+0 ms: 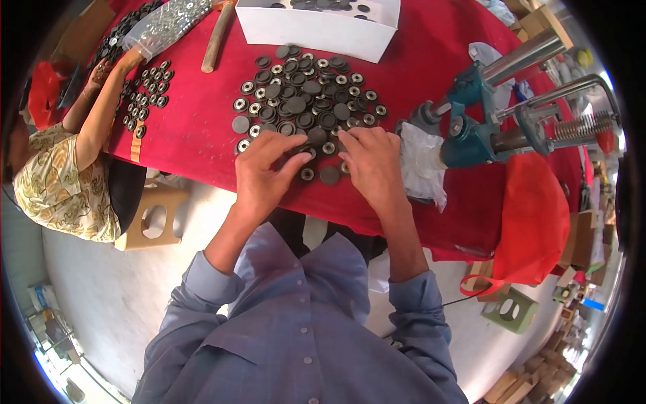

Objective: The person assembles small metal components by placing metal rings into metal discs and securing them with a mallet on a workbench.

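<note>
A heap of small round black discs [296,104], several with metal ring centres, lies on the red-covered table in front of me. At the heap's near edge, my left hand [264,167] has its thumb and forefinger curved round a dark round disc [305,149]. Facing it, my right hand [372,160] is closed with bent fingers, its tips among the pieces; what they hold is hidden. Between the hands lie a ringed disc [328,148] and a plain black disc [330,176] close to the table edge.
A teal hand press [464,124] stands at right, beside crumpled white plastic [424,161]. A white box [319,30] of discs and a wooden-handled tool [219,39] are behind the heap. A co-worker's arm [101,128] reaches in at left. A red bag [535,222] hangs at right.
</note>
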Motion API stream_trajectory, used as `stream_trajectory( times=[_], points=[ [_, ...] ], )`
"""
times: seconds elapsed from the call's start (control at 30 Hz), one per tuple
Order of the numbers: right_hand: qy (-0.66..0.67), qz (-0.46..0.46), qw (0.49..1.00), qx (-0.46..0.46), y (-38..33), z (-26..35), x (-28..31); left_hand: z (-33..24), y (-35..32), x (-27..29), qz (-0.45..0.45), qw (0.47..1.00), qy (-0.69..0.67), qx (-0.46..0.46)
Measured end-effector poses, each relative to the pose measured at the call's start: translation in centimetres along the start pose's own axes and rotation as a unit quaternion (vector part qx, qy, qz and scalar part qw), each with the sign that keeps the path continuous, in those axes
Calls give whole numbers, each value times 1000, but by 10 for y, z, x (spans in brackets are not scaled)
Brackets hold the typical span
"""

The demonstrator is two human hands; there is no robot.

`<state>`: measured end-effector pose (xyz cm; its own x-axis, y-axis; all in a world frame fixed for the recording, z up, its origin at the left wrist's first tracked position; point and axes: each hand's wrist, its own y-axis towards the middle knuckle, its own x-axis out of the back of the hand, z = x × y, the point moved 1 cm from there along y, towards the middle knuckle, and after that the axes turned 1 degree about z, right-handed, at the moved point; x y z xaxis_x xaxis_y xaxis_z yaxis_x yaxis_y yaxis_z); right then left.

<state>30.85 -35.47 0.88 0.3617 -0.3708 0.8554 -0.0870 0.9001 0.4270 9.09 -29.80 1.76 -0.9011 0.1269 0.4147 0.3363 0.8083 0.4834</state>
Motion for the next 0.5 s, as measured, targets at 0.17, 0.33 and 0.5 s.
stream_trajectory(
  times=[0.17,0.33,0.5],
  points=[
    [-21,-71,997,14,-2,6,11,9,-30,-6,42,990,84,-105],
    [26,-100,994,-28,-27,18,14,22,-42,-11,60,975,119,-175],
    [18,-103,992,-64,-42,22,2,21,-43,-17,37,965,159,-205]
  ],
)
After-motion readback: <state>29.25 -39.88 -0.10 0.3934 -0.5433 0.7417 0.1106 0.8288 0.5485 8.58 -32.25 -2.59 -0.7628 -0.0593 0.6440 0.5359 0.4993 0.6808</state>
